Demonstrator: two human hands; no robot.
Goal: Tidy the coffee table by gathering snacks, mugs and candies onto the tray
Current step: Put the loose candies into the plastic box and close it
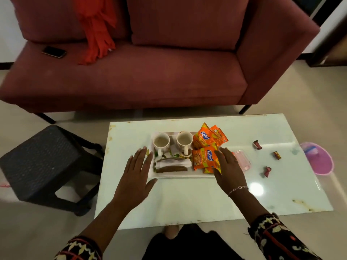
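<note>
The white tray (174, 175) mid-worktop (187, 199) holds two upright cream mugs (161, 142) (184, 140) at far left and orange snack packets (204, 158) at right, while three wrapped candies (257, 144) (277, 155) (267, 171) lie scattered farther right.

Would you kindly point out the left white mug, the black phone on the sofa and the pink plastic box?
Left white ceramic mug (161, 142): head view, inside its round mouth.
Flat black phone (53, 51): head view, middle of its face.
Clear pink plastic box (243, 160): head view, its uncovered top.
</note>
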